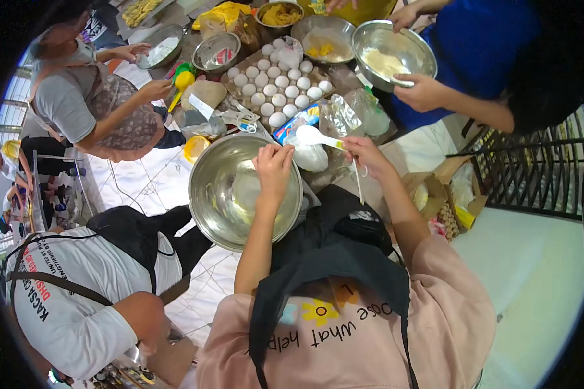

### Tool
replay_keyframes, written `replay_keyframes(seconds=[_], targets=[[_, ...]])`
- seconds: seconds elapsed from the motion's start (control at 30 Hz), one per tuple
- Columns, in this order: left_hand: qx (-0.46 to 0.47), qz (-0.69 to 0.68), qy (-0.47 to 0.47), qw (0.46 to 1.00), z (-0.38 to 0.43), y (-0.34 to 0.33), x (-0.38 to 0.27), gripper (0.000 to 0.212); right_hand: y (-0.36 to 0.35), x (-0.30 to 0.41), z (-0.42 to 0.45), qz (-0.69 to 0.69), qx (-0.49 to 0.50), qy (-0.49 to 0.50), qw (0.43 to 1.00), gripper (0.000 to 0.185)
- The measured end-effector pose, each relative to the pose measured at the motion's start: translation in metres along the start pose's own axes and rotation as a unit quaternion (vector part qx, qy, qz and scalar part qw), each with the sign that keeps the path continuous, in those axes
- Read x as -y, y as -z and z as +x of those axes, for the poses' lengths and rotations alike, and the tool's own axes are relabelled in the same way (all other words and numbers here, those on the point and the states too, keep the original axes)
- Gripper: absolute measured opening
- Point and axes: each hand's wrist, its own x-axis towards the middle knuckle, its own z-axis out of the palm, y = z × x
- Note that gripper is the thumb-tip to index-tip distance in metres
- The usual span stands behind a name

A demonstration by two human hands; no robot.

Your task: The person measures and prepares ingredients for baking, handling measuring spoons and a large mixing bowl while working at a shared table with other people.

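My left hand (274, 167) is over the right side of a large steel mixing bowl (209, 204), fingertips drawn together; whether something small is between them cannot be told. Some clear or pale liquid seems to lie in the bowl's bottom. My right hand (368, 156), right of the bowl, grips the handle of a white plastic spoon (311, 135), its head pointing left. A thin white strip (358, 182) hangs below that hand. Beyond the bowl, white eggs (270, 90) sit in a carton tray. A plastic bag with white contents (311, 156) touches the bowl's right side.
Across the table, one person holds a steel bowl of pale powder (384, 63); another, at left, touches a bowl of white powder (163, 48). A yellow measuring cup (185, 80) is in that person's other hand. Someone in white stands close on my left. Cardboard boxes (421, 182) are at right.
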Motion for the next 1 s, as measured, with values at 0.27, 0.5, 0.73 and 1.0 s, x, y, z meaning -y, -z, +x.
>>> replay_keyframes(seconds=[0.27, 0.5, 0.73, 1.0], targets=[[-0.012, -0.021, 0.007, 1.000, -0.005, -0.008, 0.009, 0.038, -0.016, 0.051, -0.012, -0.007, -0.089, 0.014, 0.996, 0.009], [-0.044, -0.021, 0.123, 0.991, -0.009, 0.022, 0.016, 0.047, -0.019, 0.046, -0.005, 0.012, 0.067, 0.006, 0.998, 0.019], [-0.136, -0.016, 0.224, 0.965, -0.008, 0.075, 0.040, 0.053, -0.043, 0.060, -0.007, 0.058, 0.119, -0.005, 0.991, 0.023], [-0.201, -0.003, 0.234, 0.951, -0.015, 0.097, 0.050, 0.054, -0.060, 0.082, -0.011, -0.002, 0.100, -0.017, 0.995, 0.016]])
